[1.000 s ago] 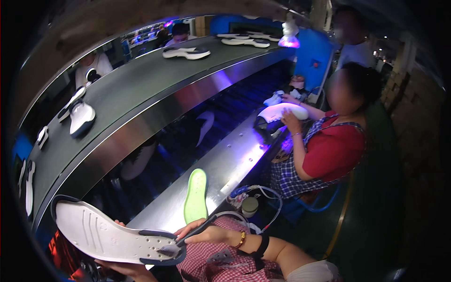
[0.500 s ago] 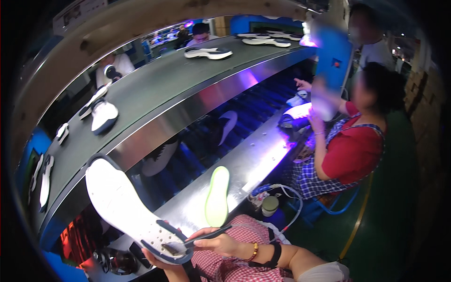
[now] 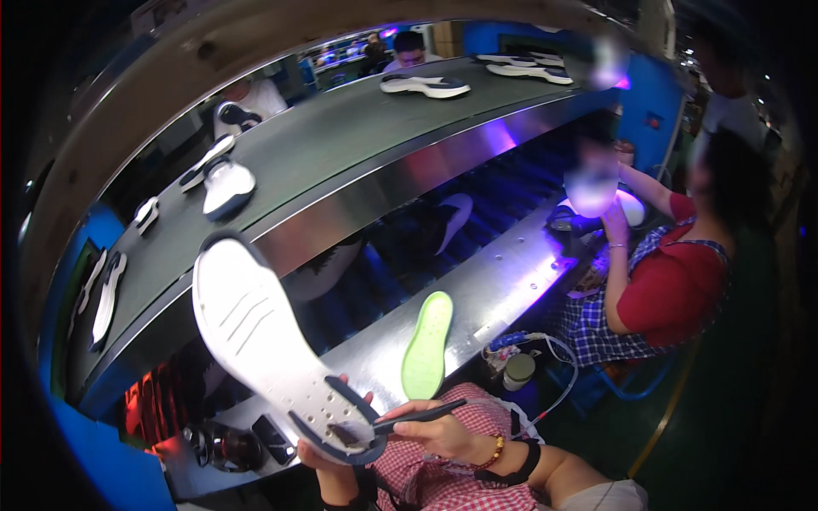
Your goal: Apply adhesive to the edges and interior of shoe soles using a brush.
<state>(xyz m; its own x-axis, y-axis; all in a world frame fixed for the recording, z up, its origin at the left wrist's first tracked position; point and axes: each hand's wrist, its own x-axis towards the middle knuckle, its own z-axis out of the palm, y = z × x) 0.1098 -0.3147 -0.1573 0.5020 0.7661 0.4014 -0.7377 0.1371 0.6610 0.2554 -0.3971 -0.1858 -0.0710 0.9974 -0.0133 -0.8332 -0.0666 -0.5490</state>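
Head view of a shoe assembly line. The left hand (image 3: 317,456), mostly hidden behind the heel, holds up a white shoe sole (image 3: 268,345) with a dark rim, tread side facing the viewer and toe tilted up and to the left; only its fingertips show at the sole's edge, so how tightly they close cannot be told. The right hand (image 3: 443,434), wearing a bead bracelet and a black wrist strap, has its fingers (image 3: 419,428) pinched together on a thin dark brush (image 3: 400,421), whose tip touches the heel of the sole. Just beyond the hands, a green insole (image 3: 428,342) lies flat on the steel counter (image 3: 503,285). A small round jar (image 3: 519,369) with a pale lid stands at the counter's near edge beside a tangle of pale tubing. Above the counter runs a dark conveyor belt (image 3: 341,145) carrying several more soles, small and bent by the lens. To the right sits a second person (image 3: 673,281) in a red top and checked apron, hands raised to a lit purple spot; what they hold is blurred. No labels or signs can be made out; the lower left is dark except for an orange glow.
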